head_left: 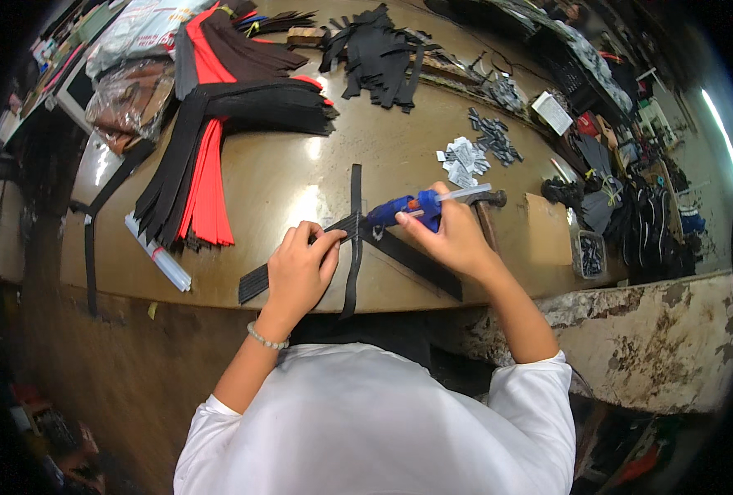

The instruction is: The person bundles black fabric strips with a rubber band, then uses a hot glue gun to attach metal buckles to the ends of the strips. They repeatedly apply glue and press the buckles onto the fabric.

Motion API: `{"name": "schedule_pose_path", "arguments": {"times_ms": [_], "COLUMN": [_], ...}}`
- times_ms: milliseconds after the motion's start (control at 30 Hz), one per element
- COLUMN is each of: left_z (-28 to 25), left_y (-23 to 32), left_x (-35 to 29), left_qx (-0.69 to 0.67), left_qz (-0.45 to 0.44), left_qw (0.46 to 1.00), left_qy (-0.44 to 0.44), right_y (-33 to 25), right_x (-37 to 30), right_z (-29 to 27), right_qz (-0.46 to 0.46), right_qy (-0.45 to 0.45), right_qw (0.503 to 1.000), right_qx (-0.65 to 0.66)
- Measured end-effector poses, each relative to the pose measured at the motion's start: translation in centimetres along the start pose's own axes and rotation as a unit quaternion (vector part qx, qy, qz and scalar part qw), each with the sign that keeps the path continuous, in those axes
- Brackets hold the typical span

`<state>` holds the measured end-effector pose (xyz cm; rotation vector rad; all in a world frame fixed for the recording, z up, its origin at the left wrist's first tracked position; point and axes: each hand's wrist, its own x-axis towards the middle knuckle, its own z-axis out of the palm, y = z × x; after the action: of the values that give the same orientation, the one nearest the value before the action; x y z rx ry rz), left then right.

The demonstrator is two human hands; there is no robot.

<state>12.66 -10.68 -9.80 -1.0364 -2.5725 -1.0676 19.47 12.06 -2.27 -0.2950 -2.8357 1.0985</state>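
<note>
My right hand (457, 235) is wrapped round a blue glue gun (399, 213), a clear glue stick (470, 192) sticking out of its back. The gun's nozzle points left, at the spot where black straps meet. My left hand (305, 264) has its fingers bent and pressed on a stack of black straps (255, 282) near that spot; whether it pinches a strap end I cannot make out. A narrow black strap (355, 186) runs away from me across the joint and hangs toward the front edge. Another wide black strap (420, 266) slants off to the right.
Bundles of black strips (259, 103) and red strips (207, 198) lie at the left, beside clear glue sticks (158, 256). A hammer (486, 216) rests by my right hand. Farther off are white labels (465, 158), small dark pieces (496, 136) and a black strip pile (379, 54).
</note>
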Motion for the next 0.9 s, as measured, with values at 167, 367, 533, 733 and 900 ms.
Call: {"name": "schedule_pose_path", "arguments": {"times_ms": [167,367,533,733,900], "left_z": [0.0,0.1,0.2,0.2,-0.2], "left_y": [-0.3,-0.4,-0.4,-0.2,-0.2], "left_x": [0.0,-0.1,-0.1,0.1,-0.1], "left_qx": [0.001,0.004,0.013,0.013,-0.045], "left_qz": [0.008,0.006,0.011,0.012,-0.079], "left_qw": [1.0,1.0,1.0,1.0,0.995], "left_qy": [-0.004,-0.007,-0.005,-0.005,-0.051], "right_y": [0.1,0.1,0.3,-0.7,4.6], "right_x": [0.9,1.6,-0.4,-3.3,-5.3], "right_z": [0.3,0.6,0.9,0.8,-2.7], "right_qz": [0.009,0.023,-0.003,0.02,0.141], "right_qy": [0.008,0.007,0.0,-0.06,0.124], "right_qw": [1.0,0.999,1.0,0.998,0.952], "right_qx": [-0.015,-0.041,-0.002,-0.021,0.242]}}
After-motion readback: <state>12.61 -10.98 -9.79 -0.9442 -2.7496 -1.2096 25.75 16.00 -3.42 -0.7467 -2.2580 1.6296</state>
